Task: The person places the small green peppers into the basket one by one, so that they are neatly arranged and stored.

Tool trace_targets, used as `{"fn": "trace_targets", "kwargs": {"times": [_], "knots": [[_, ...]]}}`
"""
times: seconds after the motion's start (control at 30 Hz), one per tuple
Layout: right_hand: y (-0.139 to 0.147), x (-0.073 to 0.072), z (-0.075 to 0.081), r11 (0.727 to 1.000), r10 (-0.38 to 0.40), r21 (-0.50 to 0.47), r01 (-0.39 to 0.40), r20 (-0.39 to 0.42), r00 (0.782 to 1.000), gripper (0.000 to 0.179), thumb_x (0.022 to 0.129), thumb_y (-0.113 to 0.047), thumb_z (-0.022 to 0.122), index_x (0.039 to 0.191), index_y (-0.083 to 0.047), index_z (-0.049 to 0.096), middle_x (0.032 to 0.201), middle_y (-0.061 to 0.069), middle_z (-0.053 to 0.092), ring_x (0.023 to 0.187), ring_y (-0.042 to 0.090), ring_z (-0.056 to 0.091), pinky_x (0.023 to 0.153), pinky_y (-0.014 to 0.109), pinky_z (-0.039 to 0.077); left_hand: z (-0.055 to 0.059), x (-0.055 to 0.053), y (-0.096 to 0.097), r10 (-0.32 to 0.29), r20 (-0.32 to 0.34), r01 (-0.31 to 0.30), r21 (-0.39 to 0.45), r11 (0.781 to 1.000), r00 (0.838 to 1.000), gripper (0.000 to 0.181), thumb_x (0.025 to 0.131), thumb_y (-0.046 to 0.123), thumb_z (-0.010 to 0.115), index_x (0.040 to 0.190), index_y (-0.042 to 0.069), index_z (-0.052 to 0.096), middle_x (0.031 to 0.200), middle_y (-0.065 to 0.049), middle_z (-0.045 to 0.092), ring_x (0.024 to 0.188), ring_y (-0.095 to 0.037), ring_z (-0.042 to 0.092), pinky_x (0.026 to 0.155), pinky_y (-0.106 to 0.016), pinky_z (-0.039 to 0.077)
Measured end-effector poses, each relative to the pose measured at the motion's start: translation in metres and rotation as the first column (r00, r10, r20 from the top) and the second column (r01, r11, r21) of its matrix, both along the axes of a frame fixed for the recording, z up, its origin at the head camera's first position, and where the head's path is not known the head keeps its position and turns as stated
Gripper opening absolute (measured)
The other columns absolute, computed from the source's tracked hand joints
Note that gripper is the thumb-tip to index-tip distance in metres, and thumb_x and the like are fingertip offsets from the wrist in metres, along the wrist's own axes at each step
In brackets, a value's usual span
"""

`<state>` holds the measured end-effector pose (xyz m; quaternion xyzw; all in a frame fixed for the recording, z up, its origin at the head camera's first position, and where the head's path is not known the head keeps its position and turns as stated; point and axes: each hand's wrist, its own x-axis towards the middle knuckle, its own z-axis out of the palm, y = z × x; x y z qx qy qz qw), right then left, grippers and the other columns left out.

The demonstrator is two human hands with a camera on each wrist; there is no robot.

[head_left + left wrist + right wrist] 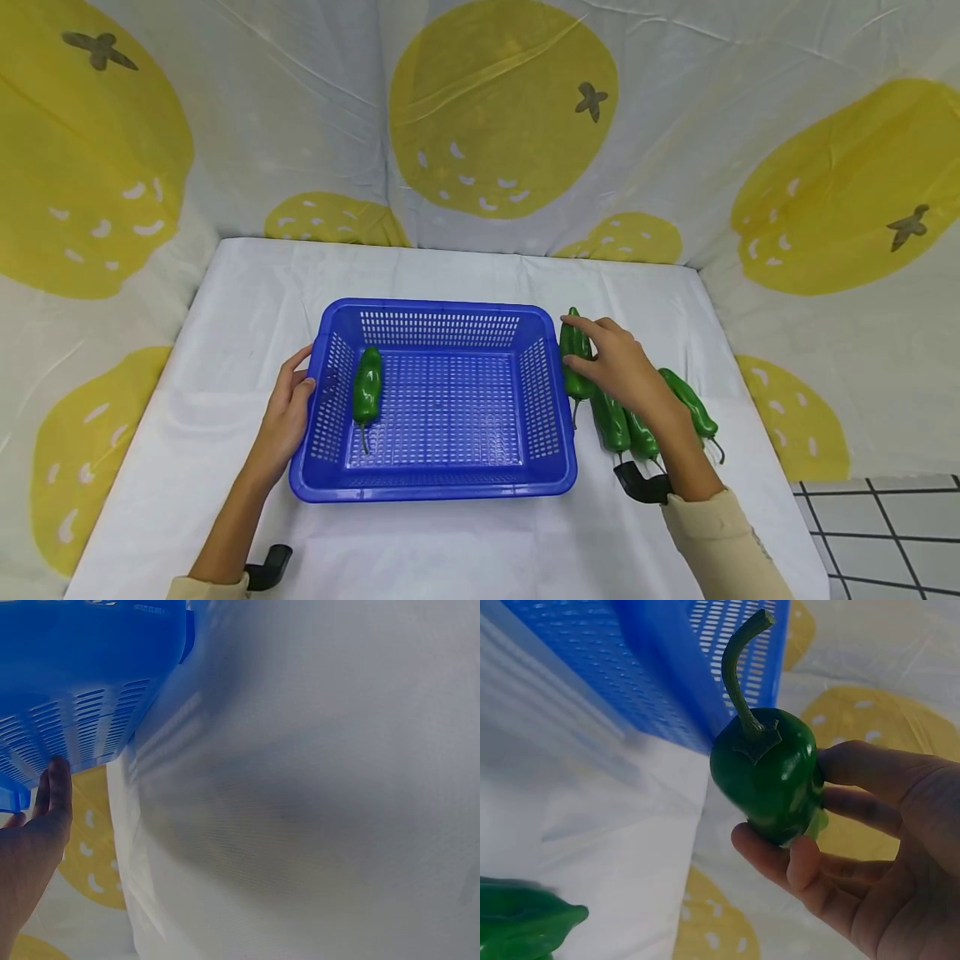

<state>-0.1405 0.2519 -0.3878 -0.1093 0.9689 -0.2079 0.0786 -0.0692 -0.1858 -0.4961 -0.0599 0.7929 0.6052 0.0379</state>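
Observation:
A blue plastic basket (442,493) stands on the white cloth, with one green chili pepper (367,387) lying inside at its left. My left hand (287,412) holds the basket's left side at the rim; in the left wrist view its fingers (58,787) touch the slotted outer wall. Just outside the right rim, my right hand (618,362) grips another green pepper (576,358) between thumb and fingers. The right wrist view shows this held pepper (769,776) with its curved stem up, close beside the basket wall.
Several more peppers lie right of the basket, partly under my right forearm: one near the rim (611,421), one beside it (641,437), one farther right (690,404). A cloth with yellow fruit prints (502,108) hangs around the table's back and sides.

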Motion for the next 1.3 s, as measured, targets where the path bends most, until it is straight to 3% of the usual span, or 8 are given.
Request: {"fn": "trace_targets", "kwargs": {"times": [0.87,1.1,1.3], "knots": [[-0.039,-0.015,0.014,0.994,0.075,-0.076,-0.077,-0.03,0.997,0.059,0.092,-0.028,0.07,0.147,-0.017,0.05,0.121,0.019,0.058,0.086,0.028,0.061,0.07,0.042,0.053,0.001,0.0,0.0,0.0,0.007,0.0,-0.006,1.0,1.0,0.052,0.109,0.026,0.025,0.16,0.025,0.016,0.143,-0.023,0.044,0.116,-0.037,0.054,0.083,-0.031,0.047],[-0.055,-0.02,0.016,0.984,0.121,-0.125,-0.125,-0.037,0.992,0.059,0.092,-0.025,0.071,0.147,-0.018,0.05,0.129,0.02,0.057,0.106,0.035,0.059,0.082,0.049,0.052,0.0,0.0,-0.001,0.004,0.0,-0.004,-0.007,1.0,1.0,0.052,0.109,0.025,0.025,0.16,0.025,0.016,0.141,-0.023,0.045,0.115,-0.036,0.054,0.082,-0.029,0.048],[-0.068,-0.023,0.015,0.976,0.13,-0.17,-0.133,-0.03,0.991,0.058,0.092,-0.024,0.072,0.147,-0.019,0.05,0.126,0.018,0.058,0.103,0.031,0.06,0.073,0.041,0.056,-0.001,-0.001,-0.001,0.001,0.005,-0.001,0.006,1.0,1.0,0.052,0.109,0.025,0.025,0.16,0.026,0.016,0.142,-0.023,0.044,0.116,-0.035,0.053,0.082,-0.028,0.048]]}}
